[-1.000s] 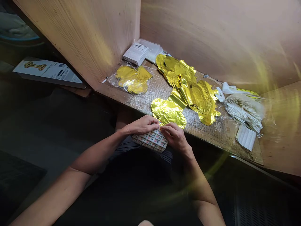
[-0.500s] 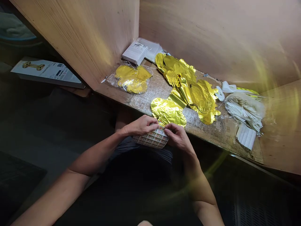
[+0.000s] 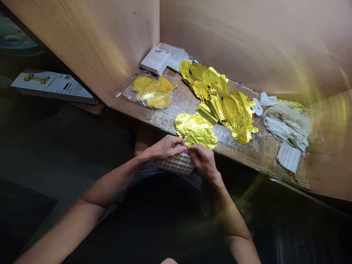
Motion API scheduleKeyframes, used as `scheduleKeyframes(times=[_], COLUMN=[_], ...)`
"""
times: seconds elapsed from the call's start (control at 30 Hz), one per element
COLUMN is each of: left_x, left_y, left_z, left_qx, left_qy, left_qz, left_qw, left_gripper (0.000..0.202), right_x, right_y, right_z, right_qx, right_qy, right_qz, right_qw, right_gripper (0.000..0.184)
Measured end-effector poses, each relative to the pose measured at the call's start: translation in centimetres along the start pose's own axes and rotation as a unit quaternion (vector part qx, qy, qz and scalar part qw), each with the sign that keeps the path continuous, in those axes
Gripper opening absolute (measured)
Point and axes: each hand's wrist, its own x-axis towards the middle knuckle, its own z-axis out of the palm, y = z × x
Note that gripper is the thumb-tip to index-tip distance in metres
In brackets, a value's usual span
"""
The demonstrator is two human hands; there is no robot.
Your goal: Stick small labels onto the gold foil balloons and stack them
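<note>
Hands (image 3: 165, 148) pinch a thin, grid-printed sheet (image 3: 177, 163) near crinkled, rounded gold foil (image 3: 195, 130).

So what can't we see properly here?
In the head view:
Top of the sheet: partly behind the left fingers and right fingers.
Anything between their tips: hidden by the fingers.
Writing on the white cards: too small.
Round thing, top left: cut off by the left edge, and dark.

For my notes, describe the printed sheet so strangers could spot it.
Find the work surface. By its edge, the left hand and right hand meet at the printed sheet. Unlike the gold foil beyond, it is pale, with rows of CE marks.
</note>
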Motion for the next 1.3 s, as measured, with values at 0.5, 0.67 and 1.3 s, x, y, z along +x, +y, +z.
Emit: scheduleKeyframes(times=[0.5,0.67,1.3], left_x=[-0.4,-0.6,-0.8], left_y=[0.9,0.6,-1.4], left_z=[-0.1,-0.2,-0.7], left_qx=[0.003,-0.067,-0.07], left_qy=[0.04,0.027,-0.012], left_qz=[-0.019,-0.039,-0.024], left_qw=[0.999,0.997,0.997], left_gripper=[0.026,0.03,0.026], right_x=[-0.3,-0.5,-0.1], right_y=[0.1,0.4,0.5], right_z=[-0.5,-1.1,-2.8], right_qx=[0.036,-0.017,0.012], right_qy=[0.023,0.045,0.064], right_qz=[0.069,-0.013,0.005], right_qw=[0.997,0.999,0.998], right_gripper=[0.023,0.015,0.01])
